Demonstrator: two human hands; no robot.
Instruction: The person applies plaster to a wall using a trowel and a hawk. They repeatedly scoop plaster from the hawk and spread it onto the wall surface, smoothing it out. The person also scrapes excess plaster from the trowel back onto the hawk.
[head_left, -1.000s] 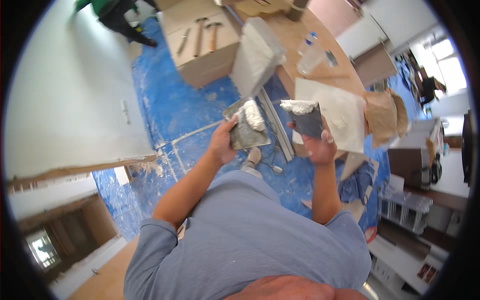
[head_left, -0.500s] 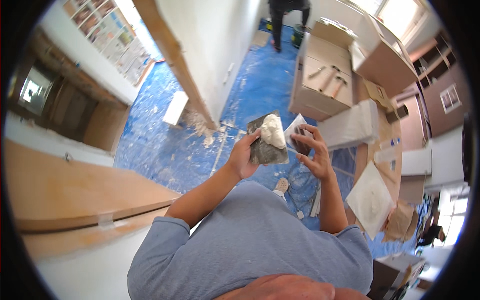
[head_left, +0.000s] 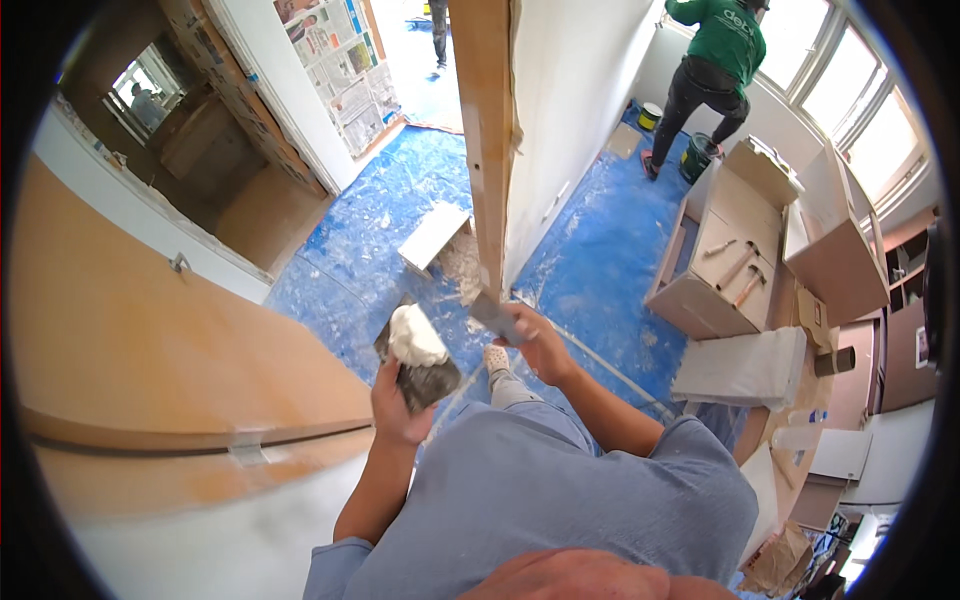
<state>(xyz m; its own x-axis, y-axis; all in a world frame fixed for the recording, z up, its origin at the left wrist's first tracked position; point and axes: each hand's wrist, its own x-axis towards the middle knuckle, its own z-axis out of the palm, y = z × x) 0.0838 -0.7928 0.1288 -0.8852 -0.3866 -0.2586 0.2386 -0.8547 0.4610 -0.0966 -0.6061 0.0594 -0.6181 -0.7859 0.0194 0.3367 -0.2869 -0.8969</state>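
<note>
My left hand (head_left: 397,408) grips a dark, smeared rectangular plate (head_left: 428,386) by its near edge, the thumb on top. A thick white lump of putty (head_left: 415,335) sits on the plate's far part. To the right, my right hand (head_left: 543,348) is closed round a putty knife (head_left: 490,315) with a wide grey blade, somewhat blurred. The blade points left and lies in view just below the foot of the wooden door frame (head_left: 485,150). It is apart from the plate; the handle is mostly hidden by my fingers.
Blue sheeting (head_left: 600,255) covers the floor, with a white box-like piece (head_left: 435,238) beside plaster crumbs. An orange-brown door (head_left: 180,340) stands left. At right, a brown cabinet (head_left: 735,260) carries hammers. A person in green (head_left: 725,50) bends near a dark bucket (head_left: 697,157).
My view has swung right-to-left toward the door frame. The plate and putty have shifted left and lower, and the putty knife has turned leftward, away from the plate. One foot has come forward.
</note>
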